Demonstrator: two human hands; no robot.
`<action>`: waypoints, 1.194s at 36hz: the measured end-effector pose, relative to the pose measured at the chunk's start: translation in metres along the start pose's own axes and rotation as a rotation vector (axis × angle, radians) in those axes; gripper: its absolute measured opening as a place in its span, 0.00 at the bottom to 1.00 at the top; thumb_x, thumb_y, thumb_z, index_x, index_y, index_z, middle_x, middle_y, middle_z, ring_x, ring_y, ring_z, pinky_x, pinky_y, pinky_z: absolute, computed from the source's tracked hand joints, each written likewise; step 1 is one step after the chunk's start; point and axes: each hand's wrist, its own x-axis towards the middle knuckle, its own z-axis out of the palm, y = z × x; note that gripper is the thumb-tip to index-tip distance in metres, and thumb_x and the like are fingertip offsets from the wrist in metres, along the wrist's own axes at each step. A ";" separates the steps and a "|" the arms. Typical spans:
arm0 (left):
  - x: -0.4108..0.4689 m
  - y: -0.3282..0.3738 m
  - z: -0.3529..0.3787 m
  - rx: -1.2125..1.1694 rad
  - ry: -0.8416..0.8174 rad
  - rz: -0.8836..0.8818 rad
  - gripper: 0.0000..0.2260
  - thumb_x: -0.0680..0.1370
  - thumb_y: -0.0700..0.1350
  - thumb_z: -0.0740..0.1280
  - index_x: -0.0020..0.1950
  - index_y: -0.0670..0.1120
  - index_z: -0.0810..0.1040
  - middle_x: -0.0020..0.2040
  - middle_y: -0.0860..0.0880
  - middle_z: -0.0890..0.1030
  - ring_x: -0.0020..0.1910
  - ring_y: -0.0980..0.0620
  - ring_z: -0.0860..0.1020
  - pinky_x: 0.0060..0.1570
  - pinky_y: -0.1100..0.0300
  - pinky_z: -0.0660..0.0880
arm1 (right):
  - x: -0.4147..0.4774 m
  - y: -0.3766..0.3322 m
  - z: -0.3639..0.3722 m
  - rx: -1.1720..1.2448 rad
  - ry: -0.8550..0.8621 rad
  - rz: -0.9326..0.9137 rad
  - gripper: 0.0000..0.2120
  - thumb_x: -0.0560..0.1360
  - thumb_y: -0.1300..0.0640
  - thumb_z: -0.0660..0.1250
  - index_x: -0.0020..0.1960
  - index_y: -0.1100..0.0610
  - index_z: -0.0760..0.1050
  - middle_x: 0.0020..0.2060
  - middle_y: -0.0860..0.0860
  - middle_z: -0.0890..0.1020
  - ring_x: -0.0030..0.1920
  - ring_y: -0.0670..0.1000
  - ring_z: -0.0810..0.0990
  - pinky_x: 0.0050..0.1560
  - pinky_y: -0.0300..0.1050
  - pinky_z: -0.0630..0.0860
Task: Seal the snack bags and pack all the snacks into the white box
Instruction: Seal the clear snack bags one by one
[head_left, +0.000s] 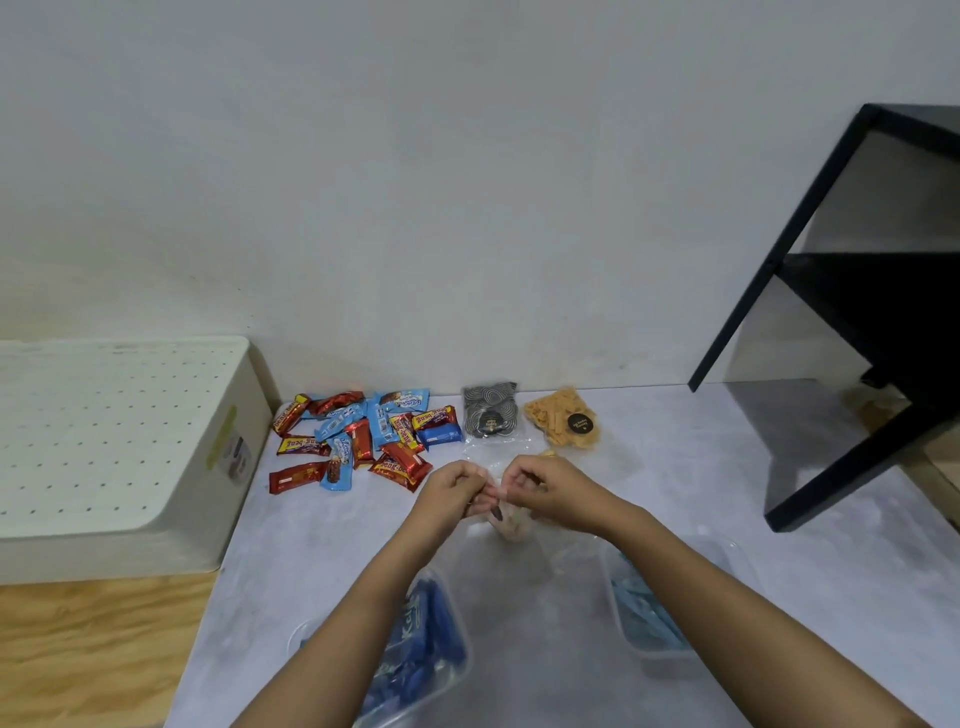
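Clear tubs (460, 657) of blue packets sit nearest; just beyond, left hand (449, 491) and right hand (545, 488) both pinch the bunched top of a transparent snack bag (511, 526) holding pale pieces.

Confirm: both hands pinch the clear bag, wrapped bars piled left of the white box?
Wrong side. The head view shows the wrapped bars piled right of the white box, not left. The left hand and right hand do both pinch the clear bag.
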 end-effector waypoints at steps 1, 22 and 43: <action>0.001 0.001 -0.001 0.014 -0.018 -0.004 0.09 0.80 0.35 0.58 0.41 0.39 0.74 0.34 0.45 0.80 0.29 0.59 0.80 0.34 0.69 0.78 | 0.001 0.000 0.001 0.022 0.001 0.016 0.06 0.74 0.56 0.68 0.39 0.50 0.75 0.32 0.45 0.76 0.33 0.43 0.73 0.35 0.36 0.72; 0.005 0.006 -0.010 0.206 -0.209 0.055 0.09 0.80 0.35 0.58 0.42 0.42 0.74 0.38 0.46 0.79 0.33 0.61 0.80 0.40 0.70 0.77 | 0.008 -0.004 0.006 0.358 0.033 0.143 0.13 0.75 0.70 0.61 0.36 0.57 0.74 0.24 0.46 0.77 0.25 0.40 0.75 0.29 0.32 0.72; 0.013 -0.001 -0.010 0.302 -0.131 0.141 0.08 0.79 0.34 0.60 0.43 0.42 0.77 0.37 0.47 0.80 0.31 0.62 0.79 0.39 0.69 0.77 | 0.004 0.002 -0.014 0.460 -0.050 0.203 0.08 0.71 0.73 0.67 0.50 0.68 0.78 0.39 0.59 0.81 0.35 0.45 0.82 0.37 0.36 0.79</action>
